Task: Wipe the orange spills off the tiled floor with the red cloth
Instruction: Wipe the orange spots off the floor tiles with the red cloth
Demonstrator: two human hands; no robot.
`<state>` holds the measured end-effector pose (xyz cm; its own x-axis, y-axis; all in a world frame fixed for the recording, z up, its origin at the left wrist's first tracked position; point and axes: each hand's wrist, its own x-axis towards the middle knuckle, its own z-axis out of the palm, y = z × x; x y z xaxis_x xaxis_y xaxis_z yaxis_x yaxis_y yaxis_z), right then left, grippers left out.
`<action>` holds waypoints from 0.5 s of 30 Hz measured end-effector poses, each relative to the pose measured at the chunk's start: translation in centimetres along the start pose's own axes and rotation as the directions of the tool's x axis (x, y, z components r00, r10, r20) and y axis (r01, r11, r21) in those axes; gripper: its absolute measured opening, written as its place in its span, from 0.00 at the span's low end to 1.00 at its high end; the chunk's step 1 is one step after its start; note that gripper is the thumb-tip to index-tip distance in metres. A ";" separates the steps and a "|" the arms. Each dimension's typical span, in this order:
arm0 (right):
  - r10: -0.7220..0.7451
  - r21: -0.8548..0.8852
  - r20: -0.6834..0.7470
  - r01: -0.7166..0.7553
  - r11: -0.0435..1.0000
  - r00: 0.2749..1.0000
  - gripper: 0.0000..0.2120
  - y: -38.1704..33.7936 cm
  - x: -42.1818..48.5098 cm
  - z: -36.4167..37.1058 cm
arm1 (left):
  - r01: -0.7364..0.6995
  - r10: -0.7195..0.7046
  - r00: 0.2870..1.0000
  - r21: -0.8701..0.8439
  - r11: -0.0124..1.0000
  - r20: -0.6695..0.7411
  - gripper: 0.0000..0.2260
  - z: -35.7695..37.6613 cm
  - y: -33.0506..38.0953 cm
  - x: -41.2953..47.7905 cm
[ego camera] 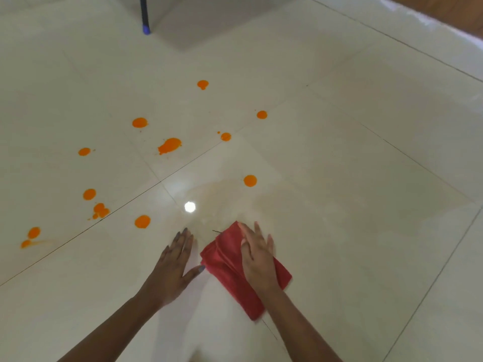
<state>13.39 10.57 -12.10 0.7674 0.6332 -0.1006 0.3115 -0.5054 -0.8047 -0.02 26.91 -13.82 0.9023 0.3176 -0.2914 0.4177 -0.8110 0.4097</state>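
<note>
While the red cloth (230, 280), judged soft, light and best driven under a flat palm, lies folded on the near tiled floor (352, 165), it is pressed by the right hand (257, 257) with straight fingers (258, 232), the left hand (173, 265) spread flat just beside it, orange spills (169, 145) to the left and farther off.

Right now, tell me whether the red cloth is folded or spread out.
Folded: the red cloth shows stacked layers and creases in a narrow oblong, under the flat right hand.

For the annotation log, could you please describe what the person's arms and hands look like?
Nothing worn shows on either arm: no sleeves, gloves, watch or bracelets. The left hand has grey-painted nails; on the right hand the nails are too blurred to tell.
</note>
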 end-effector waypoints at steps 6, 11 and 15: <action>-0.033 -0.559 0.358 0.242 0.793 0.933 0.27 1.4 -3.4 1.2 | -0.092 0.065 0.990 0.219 0.971 0.124 0.35 0.3 -0.3 -0.5; -0.116 -0.567 0.254 0.245 0.787 0.960 0.21 1.1 0.0 1.3 | -0.056 0.023 0.993 0.294 0.954 0.114 0.32 0.2 -1.3 -1.2; 0.177 0.125 0.132 -0.194 0.973 0.975 0.13 -1.1 1.8 -1.2 | -0.040 0.021 0.997 0.247 0.968 0.078 0.38 -0.2 -0.4 -1.3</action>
<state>15.09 11.56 -10.75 0.7297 0.6055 -0.3177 0.0845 -0.5409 -0.8368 -1.30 26.91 -13.39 0.9000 0.2612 -0.3490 0.3422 -0.9193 0.1946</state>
